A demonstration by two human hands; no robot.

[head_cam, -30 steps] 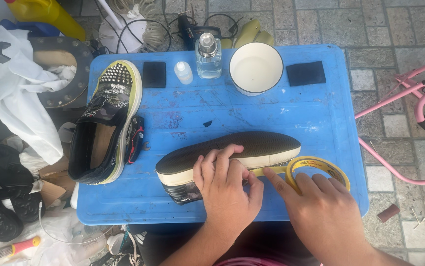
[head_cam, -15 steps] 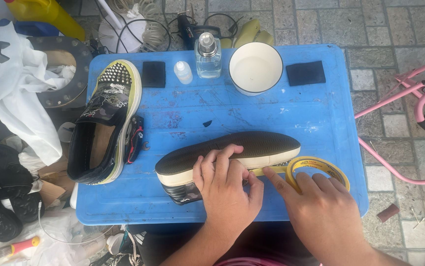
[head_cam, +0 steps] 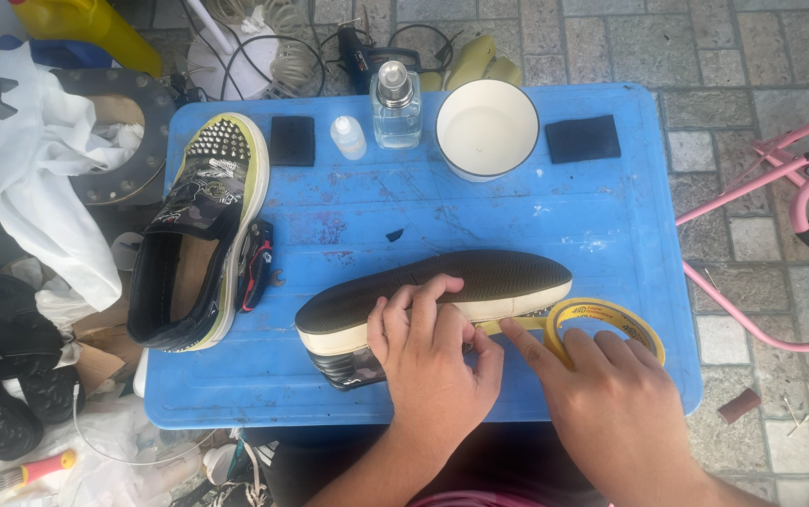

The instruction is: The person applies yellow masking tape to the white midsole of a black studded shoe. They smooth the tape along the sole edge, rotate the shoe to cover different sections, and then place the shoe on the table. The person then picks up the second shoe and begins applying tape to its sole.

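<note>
A slip-on shoe [head_cam: 465,286] lies on its side on the blue plastic table [head_cam: 480,207], dark sole facing up and cream rim toward me. My left hand [head_cam: 428,361] rests over the shoe's side, fingers curled on the rim. My right hand [head_cam: 611,404] holds a roll of yellow masking tape [head_cam: 611,324]; its index finger presses a strip of tape against the cream rim. A second shoe [head_cam: 198,235], black with studs and a yellow-green sole edge, lies upright at the table's left.
At the table's back stand a white bowl [head_cam: 486,139], a clear glass bottle [head_cam: 395,105], a small white dropper bottle [head_cam: 348,138] and two black sponges [head_cam: 292,141] [head_cam: 583,138]. White cloth [head_cam: 38,188] and black sandals [head_cam: 1,376] lie left; a pink frame [head_cam: 761,188] stands right.
</note>
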